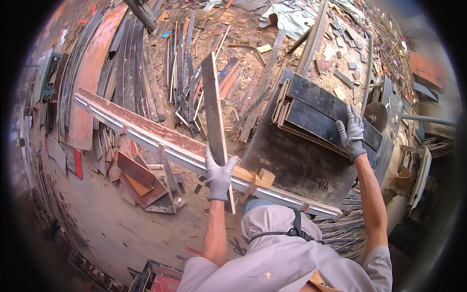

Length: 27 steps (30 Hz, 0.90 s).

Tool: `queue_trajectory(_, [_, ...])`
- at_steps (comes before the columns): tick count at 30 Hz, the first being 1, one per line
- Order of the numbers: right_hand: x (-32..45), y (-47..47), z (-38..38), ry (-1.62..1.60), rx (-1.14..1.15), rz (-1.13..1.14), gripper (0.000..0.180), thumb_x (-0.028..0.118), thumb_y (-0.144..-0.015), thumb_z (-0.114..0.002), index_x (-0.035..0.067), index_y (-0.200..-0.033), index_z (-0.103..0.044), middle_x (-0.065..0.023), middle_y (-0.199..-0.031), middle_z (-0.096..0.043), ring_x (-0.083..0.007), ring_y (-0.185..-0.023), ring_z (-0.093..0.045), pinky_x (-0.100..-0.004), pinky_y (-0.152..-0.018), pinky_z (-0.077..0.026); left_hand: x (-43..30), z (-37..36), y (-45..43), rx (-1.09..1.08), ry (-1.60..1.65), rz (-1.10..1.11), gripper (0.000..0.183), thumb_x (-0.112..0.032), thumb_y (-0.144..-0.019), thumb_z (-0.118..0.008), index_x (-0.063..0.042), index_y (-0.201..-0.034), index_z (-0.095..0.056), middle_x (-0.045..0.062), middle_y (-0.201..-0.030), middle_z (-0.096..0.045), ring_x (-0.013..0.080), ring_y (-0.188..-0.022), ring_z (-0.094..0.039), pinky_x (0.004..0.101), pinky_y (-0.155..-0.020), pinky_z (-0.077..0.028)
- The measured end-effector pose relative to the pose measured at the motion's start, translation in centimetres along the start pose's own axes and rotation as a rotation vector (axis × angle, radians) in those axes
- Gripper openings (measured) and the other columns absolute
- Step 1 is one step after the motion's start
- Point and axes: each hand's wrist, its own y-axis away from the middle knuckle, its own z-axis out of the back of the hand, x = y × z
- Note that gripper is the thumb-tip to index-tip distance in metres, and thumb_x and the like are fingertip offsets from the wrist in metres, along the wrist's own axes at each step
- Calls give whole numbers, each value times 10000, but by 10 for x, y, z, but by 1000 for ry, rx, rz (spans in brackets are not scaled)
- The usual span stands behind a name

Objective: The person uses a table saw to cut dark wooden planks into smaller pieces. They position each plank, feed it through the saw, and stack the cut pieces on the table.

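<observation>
My left hand [219,171], in a grey knit glove, grips a long narrow wooden board [214,109] that lies across the long rail with a measuring tape [146,140]. My right hand [352,132], gloved alike, rests on a stack of dark-faced plywood strips [313,116], its fingers spread over the top pieces. The stack lies on a dark tabletop [292,160]. A small wood block [266,177] sits on the rail, right of my left hand. Just beyond my right hand stands a circular saw blade [375,116]; whether it turns I cannot tell.
Long boards [127,73] lie at the upper left. Loose plywood offcuts [146,182] are piled left of the rail. Sawdust and small scraps [335,58] cover the area beyond the stack. A metal bar [428,119] extends right of the blade.
</observation>
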Motion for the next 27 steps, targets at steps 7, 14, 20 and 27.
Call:
queue_trajectory(7, [24,-39,-59,98,-22,4,805,521,-1129,-559,24,-1728,-351,-259,-1760,-371,-434,-1651,-305,-523,-1373,-207,5,17,-45,-116,-480,1,1203,-317,-801,-1007,-15,-1729,-303,315,-1537,-573,411,-1378,-615,485,-1192,-495])
queue_trajectory(14, [23,-52,-44,50,-177,-31,764,408,-1074,-659,39,-1702,-429,-239,-1743,-427,-425,-1645,-339,-520,-1364,-231,-16,-41,-129,-53,-872,-112,1240,-512,-769,-948,-112,-1744,-296,278,-1319,-643,483,-1182,-659,589,-1016,-544])
queue_trajectory(20, [-4,-82,-57,11,-104,-73,852,531,-1067,-624,4,-1697,-397,-274,-1743,-379,-481,-1628,-323,-579,-1359,-205,-29,-149,-232,38,-1027,-204,1275,-602,-793,-918,-137,-1775,-249,264,-1418,-610,480,-1299,-620,582,-1099,-509])
queue_trajectory(27, [4,-81,-69,-32,-61,-79,842,516,-1075,-626,-20,-1684,-402,-267,-1729,-403,-465,-1628,-332,-571,-1357,-212,4,-211,-258,73,-277,-502,537,-275,-1101,-671,23,-1542,-593,243,-1517,-640,405,-1430,-577,488,-1247,-413])
